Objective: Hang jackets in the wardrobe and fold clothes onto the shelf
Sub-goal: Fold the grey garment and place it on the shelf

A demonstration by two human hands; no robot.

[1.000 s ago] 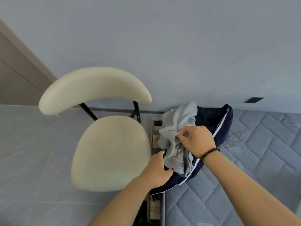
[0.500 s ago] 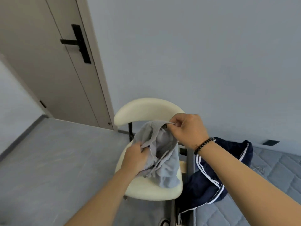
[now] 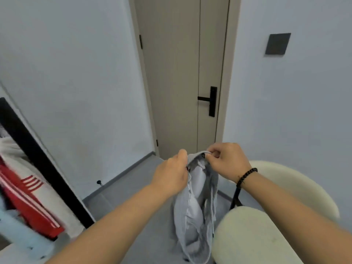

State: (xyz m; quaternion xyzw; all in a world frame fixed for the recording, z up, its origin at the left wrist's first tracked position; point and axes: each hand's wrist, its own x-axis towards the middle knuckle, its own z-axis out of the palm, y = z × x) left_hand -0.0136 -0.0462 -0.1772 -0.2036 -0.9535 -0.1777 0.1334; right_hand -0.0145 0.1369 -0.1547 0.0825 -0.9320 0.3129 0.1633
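My left hand [image 3: 171, 173] and right hand [image 3: 226, 161] each pinch the top edge of a limp grey cotton garment [image 3: 196, 208], letting it hang straight beside the cream padded chair [image 3: 266, 235] for folding.

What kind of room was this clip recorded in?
Probably a bedroom or dressing corner at home: a closed interior door, a cream chair, and red-and-white clothes stored at the left edge. Both hands hold a grey garment.

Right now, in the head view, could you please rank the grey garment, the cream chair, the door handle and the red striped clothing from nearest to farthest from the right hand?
1. Grey garment: pinched by the right hand, hanging below.
2. Cream chair: just right and below.
3. Door handle: above, on the door beyond.
4. Red striped clothing: far left.
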